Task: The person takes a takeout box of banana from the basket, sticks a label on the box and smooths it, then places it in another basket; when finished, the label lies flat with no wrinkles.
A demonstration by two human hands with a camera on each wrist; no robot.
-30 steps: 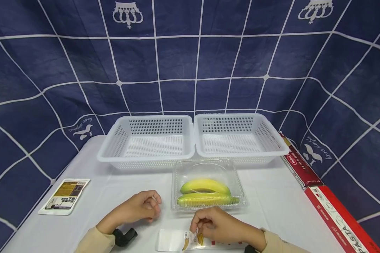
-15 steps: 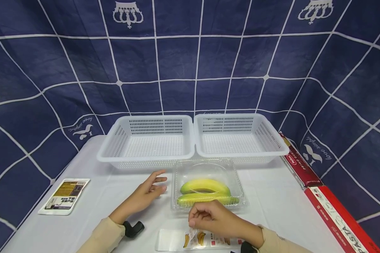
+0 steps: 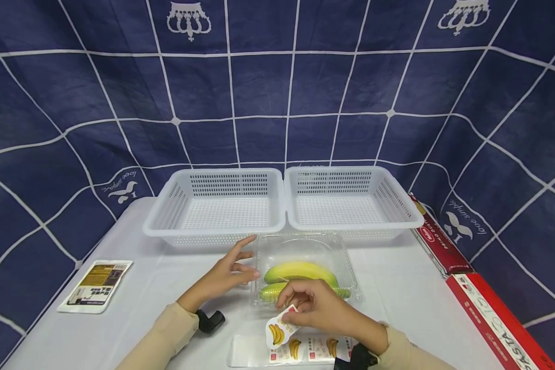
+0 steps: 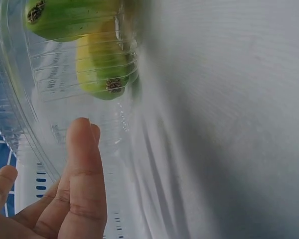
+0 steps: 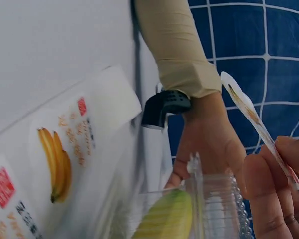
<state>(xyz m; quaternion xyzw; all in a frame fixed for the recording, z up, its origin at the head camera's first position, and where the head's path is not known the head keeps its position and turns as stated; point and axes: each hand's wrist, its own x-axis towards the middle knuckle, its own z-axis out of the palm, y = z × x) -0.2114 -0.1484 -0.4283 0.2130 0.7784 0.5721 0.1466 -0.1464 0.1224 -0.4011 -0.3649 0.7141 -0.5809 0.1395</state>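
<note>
Between its thumb and fingers my right hand (image 3: 319, 308) pinches a banana sticker (image 3: 277, 331), held up over the front edge of a clear plastic clamshell box (image 3: 305, 246). Inside that closed box lie two yellow-green bananas (image 3: 300, 271). The sticker shows edge-on in the right wrist view, its printed banana side partly visible. At the box's left side is my left hand (image 3: 226, 275), fingers spread and fairly straight, holding nothing. Below the right hand lies a strip of banana stickers (image 3: 324, 349) on white backing, partly covered by the wrist.
Two white perforated baskets (image 3: 228, 210) stand side by side behind the box. A white pouch with a brown label (image 3: 94, 288) lies at the left. Along the right edge are a dark red box (image 3: 439, 241) and a red pasta box (image 3: 495, 318). A blue checked cloth hangs behind.
The sticker has come up off the strip in my right hand, which has risen slightly. My left hand has opened out and moved right and forward to the clamshell's side.
</note>
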